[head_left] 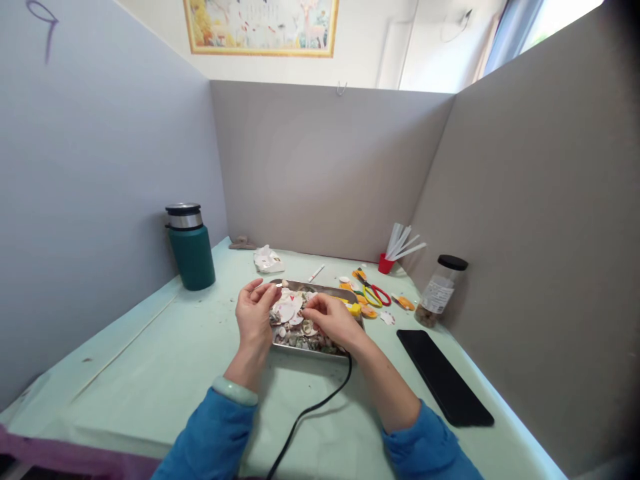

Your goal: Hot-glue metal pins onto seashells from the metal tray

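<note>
Both arms reach forward from the lower edge of the view, their forearms slanting inward so that the hands come near each other but stay apart. The left hand (254, 317) stands fairly upright over a bent wrist (245, 367), its fingers (254, 288) curled and its thumb pointing inward, close to the forefinger's tip. The right hand (336, 321) lies lower and flatter, back upward, knuckles bent and fingertips drawn together, pointing left. Whether thumb and forefinger meet on either hand is too small to tell. The right forearm (387, 381) is bare from wrist to blue sleeve (425, 440).
</note>
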Action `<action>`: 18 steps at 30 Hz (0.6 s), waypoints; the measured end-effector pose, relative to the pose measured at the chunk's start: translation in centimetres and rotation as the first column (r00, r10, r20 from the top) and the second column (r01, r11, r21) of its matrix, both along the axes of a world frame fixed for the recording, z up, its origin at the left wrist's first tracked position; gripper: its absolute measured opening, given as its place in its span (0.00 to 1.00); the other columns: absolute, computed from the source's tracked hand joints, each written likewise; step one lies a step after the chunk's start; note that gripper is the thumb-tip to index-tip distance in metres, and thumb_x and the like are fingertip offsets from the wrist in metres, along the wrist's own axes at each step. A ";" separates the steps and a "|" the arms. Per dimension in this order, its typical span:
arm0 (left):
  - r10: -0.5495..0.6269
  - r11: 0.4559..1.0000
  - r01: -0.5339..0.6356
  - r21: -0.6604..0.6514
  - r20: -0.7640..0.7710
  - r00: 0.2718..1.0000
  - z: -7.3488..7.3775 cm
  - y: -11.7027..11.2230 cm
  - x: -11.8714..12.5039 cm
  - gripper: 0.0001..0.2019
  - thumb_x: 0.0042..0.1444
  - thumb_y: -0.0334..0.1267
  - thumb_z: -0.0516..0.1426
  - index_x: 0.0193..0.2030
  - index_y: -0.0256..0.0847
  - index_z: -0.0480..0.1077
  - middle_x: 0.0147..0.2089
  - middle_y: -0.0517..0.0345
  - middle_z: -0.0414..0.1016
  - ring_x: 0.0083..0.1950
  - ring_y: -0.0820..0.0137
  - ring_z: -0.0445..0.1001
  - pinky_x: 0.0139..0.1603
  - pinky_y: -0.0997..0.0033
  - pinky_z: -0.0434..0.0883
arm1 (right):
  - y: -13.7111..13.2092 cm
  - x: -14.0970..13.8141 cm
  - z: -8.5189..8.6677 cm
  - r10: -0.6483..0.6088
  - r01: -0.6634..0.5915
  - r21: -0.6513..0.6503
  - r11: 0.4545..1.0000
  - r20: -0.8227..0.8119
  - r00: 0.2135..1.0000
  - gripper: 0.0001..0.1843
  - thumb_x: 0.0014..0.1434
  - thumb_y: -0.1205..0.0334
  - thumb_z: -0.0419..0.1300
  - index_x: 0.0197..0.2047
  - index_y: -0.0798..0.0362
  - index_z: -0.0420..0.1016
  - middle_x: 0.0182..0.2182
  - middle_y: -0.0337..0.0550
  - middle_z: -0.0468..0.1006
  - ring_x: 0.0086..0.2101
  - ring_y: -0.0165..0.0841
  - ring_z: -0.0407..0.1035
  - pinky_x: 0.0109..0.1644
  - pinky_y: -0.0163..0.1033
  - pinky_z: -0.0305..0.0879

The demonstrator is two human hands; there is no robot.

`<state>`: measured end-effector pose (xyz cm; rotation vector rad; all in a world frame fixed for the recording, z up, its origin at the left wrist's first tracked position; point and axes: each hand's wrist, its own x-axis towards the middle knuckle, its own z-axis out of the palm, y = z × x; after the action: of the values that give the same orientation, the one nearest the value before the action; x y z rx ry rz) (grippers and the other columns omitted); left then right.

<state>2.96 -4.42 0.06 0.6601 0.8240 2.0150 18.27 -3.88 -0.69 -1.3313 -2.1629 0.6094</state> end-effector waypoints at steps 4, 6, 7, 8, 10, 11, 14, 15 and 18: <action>-0.002 1.000 0.002 -0.002 0.008 1.000 0.0 0.0 0.0 0.21 0.38 0.28 0.65 0.40 0.36 0.64 0.28 0.63 0.74 0.28 0.77 0.74 0.36 0.73 0.71 | -0.1 -0.1 0.0 0.013 -0.012 -0.020 1.000 0.044 0.999 0.13 0.64 0.59 0.54 0.48 0.57 0.68 0.39 0.42 0.75 0.33 0.30 0.72 0.35 0.39 0.71; 0.005 1.000 -0.005 -0.001 0.013 1.000 0.0 0.1 -0.1 0.21 0.38 0.28 0.65 0.40 0.36 0.64 0.28 0.64 0.74 0.28 0.77 0.74 0.37 0.73 0.71 | 0.1 -0.5 0.2 0.032 -0.030 -0.016 0.999 0.119 0.992 0.12 0.63 0.59 0.55 0.47 0.56 0.70 0.41 0.43 0.75 0.36 0.32 0.72 0.39 0.42 0.71; 0.008 1.000 -0.008 0.000 0.015 1.000 0.0 0.1 -0.1 0.20 0.38 0.28 0.65 0.40 0.36 0.64 0.28 0.64 0.74 0.28 0.77 0.74 0.37 0.73 0.71 | 0.4 -0.8 0.5 0.038 -0.037 -0.010 0.999 0.162 0.986 0.12 0.62 0.59 0.56 0.47 0.56 0.70 0.42 0.44 0.74 0.38 0.33 0.72 0.41 0.43 0.70; 0.010 1.000 -0.010 0.002 0.018 1.000 -0.1 0.2 -0.2 0.21 0.38 0.29 0.65 0.40 0.36 0.64 0.28 0.64 0.74 0.28 0.77 0.74 0.37 0.73 0.71 | 0.7 -1.3 0.8 0.042 -0.043 -0.002 0.999 0.205 0.978 0.12 0.62 0.59 0.56 0.47 0.56 0.70 0.43 0.44 0.74 0.40 0.34 0.71 0.43 0.45 0.70; 0.013 1.000 -0.013 0.005 0.022 1.000 -0.2 0.3 -0.3 0.21 0.38 0.29 0.65 0.40 0.37 0.64 0.28 0.63 0.74 0.29 0.76 0.75 0.38 0.72 0.71 | 1.4 -2.6 1.5 0.041 -0.048 0.020 0.999 0.283 0.958 0.13 0.62 0.59 0.56 0.48 0.55 0.70 0.47 0.45 0.73 0.43 0.36 0.70 0.46 0.47 0.68; 0.014 1.000 -0.014 0.007 0.025 1.000 -0.2 0.3 -0.4 0.21 0.38 0.29 0.65 0.40 0.37 0.64 0.28 0.63 0.74 0.30 0.76 0.75 0.38 0.72 0.71 | 1.9 -3.5 1.7 0.047 -0.058 0.026 0.998 0.315 0.948 0.14 0.62 0.59 0.56 0.49 0.55 0.69 0.47 0.46 0.72 0.44 0.36 0.70 0.46 0.48 0.68; 0.017 1.000 -0.017 0.006 0.033 0.999 -0.2 0.4 -0.5 0.21 0.38 0.29 0.65 0.40 0.37 0.64 0.29 0.63 0.74 0.29 0.75 0.74 0.37 0.72 0.71 | 2.9 -6.0 2.0 0.084 -0.102 0.023 0.995 0.401 0.912 0.14 0.62 0.59 0.56 0.50 0.54 0.68 0.48 0.46 0.71 0.44 0.37 0.70 0.46 0.48 0.68; 0.017 1.000 -0.017 0.005 0.036 0.999 -0.2 0.4 -0.5 0.21 0.38 0.29 0.65 0.39 0.37 0.64 0.29 0.63 0.74 0.29 0.76 0.74 0.37 0.72 0.71 | 3.1 -6.7 1.9 0.095 -0.113 0.019 0.993 0.423 0.901 0.14 0.62 0.59 0.57 0.50 0.54 0.68 0.48 0.46 0.71 0.44 0.36 0.70 0.46 0.47 0.68; 0.011 1.000 -0.011 0.007 0.037 0.999 -0.2 0.4 -0.6 0.21 0.38 0.30 0.65 0.39 0.37 0.64 0.28 0.63 0.74 0.29 0.76 0.74 0.38 0.72 0.71 | 3.1 -7.7 1.2 0.109 -0.134 0.023 0.991 0.454 0.885 0.15 0.62 0.59 0.56 0.51 0.55 0.68 0.48 0.46 0.72 0.43 0.36 0.70 0.45 0.47 0.69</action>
<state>2.39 -4.02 -0.13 0.6212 0.8006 2.0353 10.61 -0.76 0.55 -1.4232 -2.6307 0.2987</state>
